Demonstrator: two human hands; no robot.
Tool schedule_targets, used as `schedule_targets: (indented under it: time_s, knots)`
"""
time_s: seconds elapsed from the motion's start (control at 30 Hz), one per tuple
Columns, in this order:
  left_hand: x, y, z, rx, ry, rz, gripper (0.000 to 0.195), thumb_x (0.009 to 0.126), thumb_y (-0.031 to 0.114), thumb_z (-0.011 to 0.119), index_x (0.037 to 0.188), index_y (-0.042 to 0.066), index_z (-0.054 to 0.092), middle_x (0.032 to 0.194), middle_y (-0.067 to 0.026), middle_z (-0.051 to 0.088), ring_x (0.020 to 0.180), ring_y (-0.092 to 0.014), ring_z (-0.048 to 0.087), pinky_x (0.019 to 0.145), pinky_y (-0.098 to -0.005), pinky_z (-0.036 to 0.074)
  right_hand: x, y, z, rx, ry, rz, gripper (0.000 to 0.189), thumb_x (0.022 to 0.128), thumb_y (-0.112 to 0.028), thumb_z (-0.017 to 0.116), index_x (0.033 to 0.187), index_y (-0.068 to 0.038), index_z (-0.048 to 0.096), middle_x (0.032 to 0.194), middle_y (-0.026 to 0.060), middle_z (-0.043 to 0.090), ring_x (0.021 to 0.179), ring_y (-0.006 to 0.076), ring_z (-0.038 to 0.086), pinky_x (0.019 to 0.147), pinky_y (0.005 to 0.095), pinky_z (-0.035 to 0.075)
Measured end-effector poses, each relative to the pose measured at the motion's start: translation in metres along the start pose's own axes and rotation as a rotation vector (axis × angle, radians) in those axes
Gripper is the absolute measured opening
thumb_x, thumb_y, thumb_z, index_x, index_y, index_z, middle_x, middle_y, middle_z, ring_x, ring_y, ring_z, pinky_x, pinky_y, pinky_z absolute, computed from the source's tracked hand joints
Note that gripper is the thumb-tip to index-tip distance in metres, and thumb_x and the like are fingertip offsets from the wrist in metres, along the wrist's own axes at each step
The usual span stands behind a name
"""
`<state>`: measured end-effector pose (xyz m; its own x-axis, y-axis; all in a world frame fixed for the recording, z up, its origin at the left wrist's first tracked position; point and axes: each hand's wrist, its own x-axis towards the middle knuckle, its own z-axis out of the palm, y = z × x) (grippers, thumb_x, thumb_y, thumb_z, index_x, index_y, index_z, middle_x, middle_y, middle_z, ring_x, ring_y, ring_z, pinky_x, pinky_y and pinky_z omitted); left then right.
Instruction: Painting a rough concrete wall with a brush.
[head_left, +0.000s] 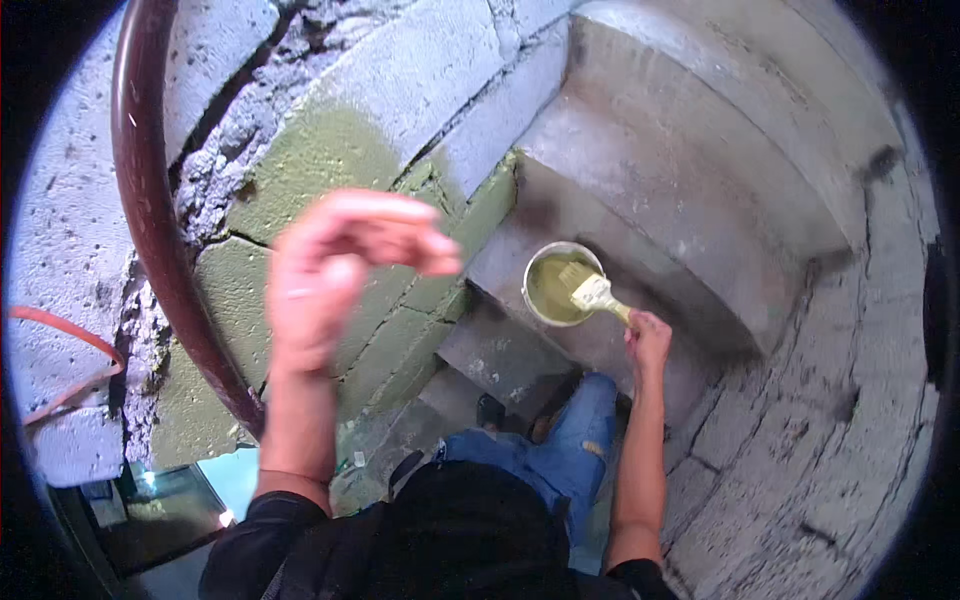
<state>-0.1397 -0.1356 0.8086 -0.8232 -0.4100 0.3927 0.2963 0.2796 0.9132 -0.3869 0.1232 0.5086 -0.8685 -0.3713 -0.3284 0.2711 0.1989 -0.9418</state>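
Observation:
My right hand (649, 339) grips the handle of a wide paintbrush (594, 291). The brush's bristles are over or in the yellow-green paint inside a round white-rimmed bucket (527, 289), which stands on a concrete step. Raised in front of the block wall, my left hand (352, 262) is blurred, with fingers curled and apart and nothing seen between them. Behind it, part of the wall bears yellow-green paint (322, 157); the blocks above are pale and unpainted.
A dark red-brown pipe handrail (142, 165) curves down at the left. Near the left rim hangs an orange-red cable or hose (64, 322). Concrete stairs (675, 187) rise towards the top right, and a rough grey block wall (810, 450) bounds the right side.

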Motion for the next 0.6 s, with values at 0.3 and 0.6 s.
schedule_targets:
  time_s: [0.3, 0.6]
  knots:
    - [0.079, 0.14, -0.068, 1.187, 0.941, 0.476, 0.037, 0.096, 0.029, 0.038, 0.084, -0.001, 0.055, 0.075, -0.0052, 0.048, 0.072, -0.017, 0.047, 0.065, -0.0281, 0.039, -0.034, -0.03, -0.036, 0.519, -0.328, 0.4, 0.023, 0.091, -0.019, 0.058, 0.104, 0.0, 0.058, 0.07, 0.006, 0.059, 0.051, 0.0081, 0.047, 0.046, 0.0198, 0.035]
    - [0.069, 0.11, -0.091, 1.293, 0.685, 0.373, 0.038, 0.074, 0.024, 0.073, 0.063, 0.006, 0.042, 0.062, -0.0027, 0.033, 0.054, -0.015, 0.032, 0.049, -0.0295, 0.025, -0.054, -0.172, 0.032, 0.573, -0.773, 0.368, 0.038, 0.09, -0.015, 0.056, 0.121, 0.006, 0.048, 0.09, 0.0157, 0.063, 0.064, 0.0146, 0.053, 0.056, 0.0236, 0.041]
